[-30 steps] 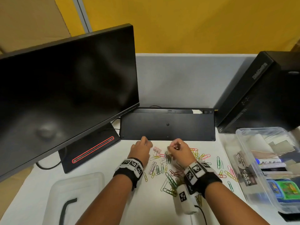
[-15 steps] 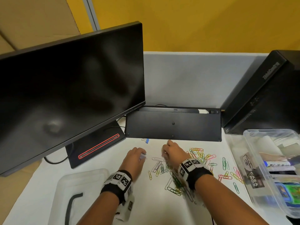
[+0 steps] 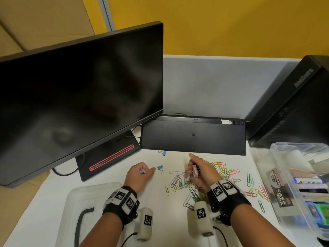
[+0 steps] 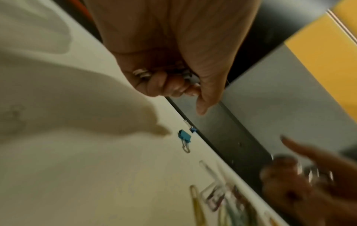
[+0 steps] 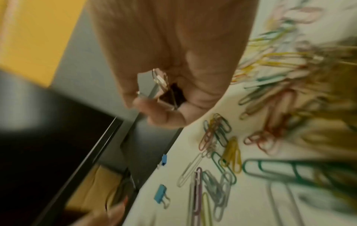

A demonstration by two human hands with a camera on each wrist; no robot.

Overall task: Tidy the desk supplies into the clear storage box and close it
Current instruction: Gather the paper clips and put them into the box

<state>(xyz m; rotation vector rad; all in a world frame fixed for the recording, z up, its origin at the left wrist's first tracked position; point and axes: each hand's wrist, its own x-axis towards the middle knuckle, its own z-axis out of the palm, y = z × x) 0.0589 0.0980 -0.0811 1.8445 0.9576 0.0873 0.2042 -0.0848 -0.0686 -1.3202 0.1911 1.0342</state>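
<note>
- Tabletop (image 3: 156,218): white; fills the lower half of the head view.
- Clear storage box (image 3: 292,191): lower right, lid off, already part filled.
- Lid (image 3: 74,198): lower left, flat, beside the left wrist.
- Paper clips (image 3: 179,182): coloured scatter, lower centre, under and around the right wrist.
- Right hand (image 3: 199,171): fingers curled round a pink binder clip (image 3: 194,171).
- Left hand (image 3: 140,173): clenched on a small lilac clip (image 3: 142,170), thumb pointing right.
- Teal binder clip (image 3: 160,168): loose, just right of the left thumb, wire handles toward the frame bottom; the left hand is nearer, so probably its pick.
- Blue binder clip (image 3: 164,152): loose, further up, at the edge of the black panel (image 3: 193,138).
</note>
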